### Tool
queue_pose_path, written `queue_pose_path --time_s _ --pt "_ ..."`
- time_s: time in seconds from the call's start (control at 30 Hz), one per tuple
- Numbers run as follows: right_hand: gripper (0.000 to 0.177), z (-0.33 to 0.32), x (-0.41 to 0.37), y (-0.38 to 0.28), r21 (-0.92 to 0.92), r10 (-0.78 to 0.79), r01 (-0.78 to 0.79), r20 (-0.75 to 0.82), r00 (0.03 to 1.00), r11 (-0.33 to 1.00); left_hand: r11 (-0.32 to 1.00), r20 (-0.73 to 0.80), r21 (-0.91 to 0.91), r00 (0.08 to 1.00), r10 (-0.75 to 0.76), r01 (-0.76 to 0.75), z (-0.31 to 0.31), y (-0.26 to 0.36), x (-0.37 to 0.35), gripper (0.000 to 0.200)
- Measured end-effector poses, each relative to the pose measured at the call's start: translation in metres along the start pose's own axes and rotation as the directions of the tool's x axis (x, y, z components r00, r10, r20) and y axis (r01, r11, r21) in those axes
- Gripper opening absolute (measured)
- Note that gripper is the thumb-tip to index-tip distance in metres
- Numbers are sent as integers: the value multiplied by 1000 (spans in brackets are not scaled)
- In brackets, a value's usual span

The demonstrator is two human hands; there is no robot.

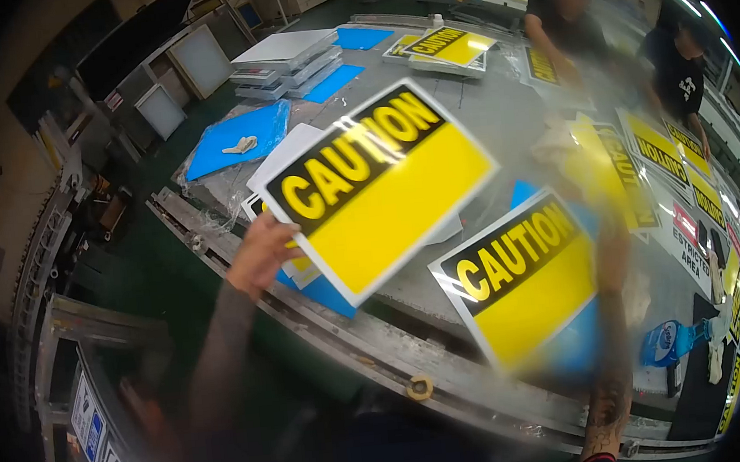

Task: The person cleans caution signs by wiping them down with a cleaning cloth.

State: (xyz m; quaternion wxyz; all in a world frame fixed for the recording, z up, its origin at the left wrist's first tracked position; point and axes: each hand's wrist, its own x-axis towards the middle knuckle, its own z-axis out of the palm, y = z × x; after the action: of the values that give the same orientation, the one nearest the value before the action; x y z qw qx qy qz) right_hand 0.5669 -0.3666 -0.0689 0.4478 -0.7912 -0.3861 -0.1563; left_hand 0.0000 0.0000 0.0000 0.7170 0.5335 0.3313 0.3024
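My left hand (264, 253) is closed on the left edge of a yellow and black CAUTION sign (404, 215), which is tilted and held above the table. A second CAUTION sign (529, 283) lies lower right of it, over blue sheeting (577, 336). My right hand (610, 241) is by that second sign's right side. A blur covers its fingers, so I cannot make out whether it grips anything. Under the raised sign, parts of other signs and a white sheet (293, 154) show.
The grey table (403, 303) has a metal edge. Stacked white panels (284, 58), a blue wrapped sheet (235, 142) and more CAUTION signs (451, 46) lie at the back. A blue spray bottle (666, 343) lies at right. Two people (568, 24) stand across the table.
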Motion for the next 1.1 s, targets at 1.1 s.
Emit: queue_pose_path --time_s 1.1 --pt "51 -72 -60 -102 34 72 -79 183 980 996 462 245 753 851 465 -469 71 19 28 42"
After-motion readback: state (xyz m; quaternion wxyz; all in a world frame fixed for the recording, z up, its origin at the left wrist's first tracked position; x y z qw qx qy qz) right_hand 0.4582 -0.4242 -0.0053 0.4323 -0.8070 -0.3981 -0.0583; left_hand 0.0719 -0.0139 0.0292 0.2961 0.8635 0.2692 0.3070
